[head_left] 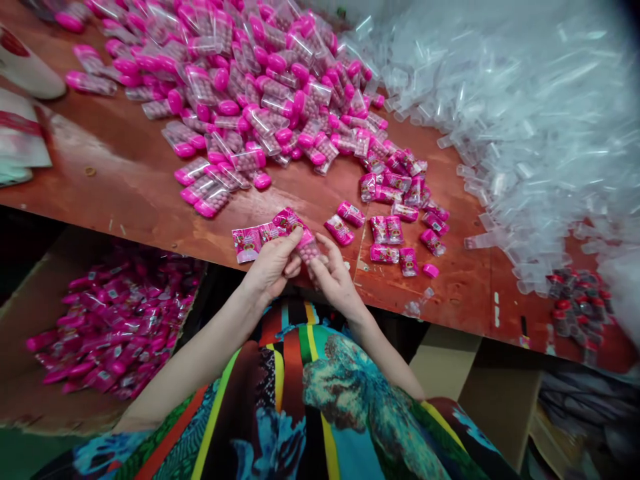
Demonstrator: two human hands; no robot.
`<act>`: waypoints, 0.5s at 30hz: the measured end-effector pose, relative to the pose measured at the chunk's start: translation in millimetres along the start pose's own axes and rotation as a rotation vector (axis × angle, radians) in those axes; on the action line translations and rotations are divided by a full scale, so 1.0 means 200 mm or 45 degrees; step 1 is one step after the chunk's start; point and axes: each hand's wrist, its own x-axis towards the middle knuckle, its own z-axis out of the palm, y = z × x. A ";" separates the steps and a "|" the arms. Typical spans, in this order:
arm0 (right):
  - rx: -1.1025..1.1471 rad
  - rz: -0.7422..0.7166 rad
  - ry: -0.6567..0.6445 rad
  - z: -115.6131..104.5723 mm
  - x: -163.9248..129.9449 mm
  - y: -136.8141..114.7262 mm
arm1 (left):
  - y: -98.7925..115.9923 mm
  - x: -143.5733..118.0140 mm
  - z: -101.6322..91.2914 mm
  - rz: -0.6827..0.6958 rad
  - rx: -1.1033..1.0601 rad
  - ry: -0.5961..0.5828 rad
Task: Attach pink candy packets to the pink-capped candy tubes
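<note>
My left hand (273,267) and my right hand (334,275) meet at the near edge of the reddish-brown table (125,180). Between them they grip a clear candy tube with a pink cap (306,248) and a pink printed label (287,219), which my left fingers press against the tube. Two more pink labels (253,241) lie just left of my left hand. Several loose pink labels (395,230) lie scattered to the right of my right hand.
A big heap of pink-capped filled tubes (250,80) covers the far middle of the table. Empty clear tubes (525,120) pile up at the right. A cardboard box (30,313) with finished tubes sits lower left. Red-capped tubes (575,300) lie far right.
</note>
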 end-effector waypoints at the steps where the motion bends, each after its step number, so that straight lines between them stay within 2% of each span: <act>1: 0.087 0.037 -0.005 0.00 0.00 0.00 | 0.00 0.00 0.01 -0.005 0.028 -0.031; 4: 0.196 0.066 0.009 0.02 0.01 0.01 | -0.01 -0.01 0.03 -0.004 0.115 -0.092; 10: -0.059 -0.157 0.148 0.00 0.01 0.01 | -0.03 -0.01 0.03 -0.045 0.175 -0.067; 12: 0.016 -0.120 0.092 -0.04 0.01 0.00 | -0.03 0.01 0.03 -0.097 0.146 -0.090; 15: 0.267 0.060 -0.092 -0.08 0.01 -0.02 | -0.04 0.02 0.03 -0.156 0.092 -0.125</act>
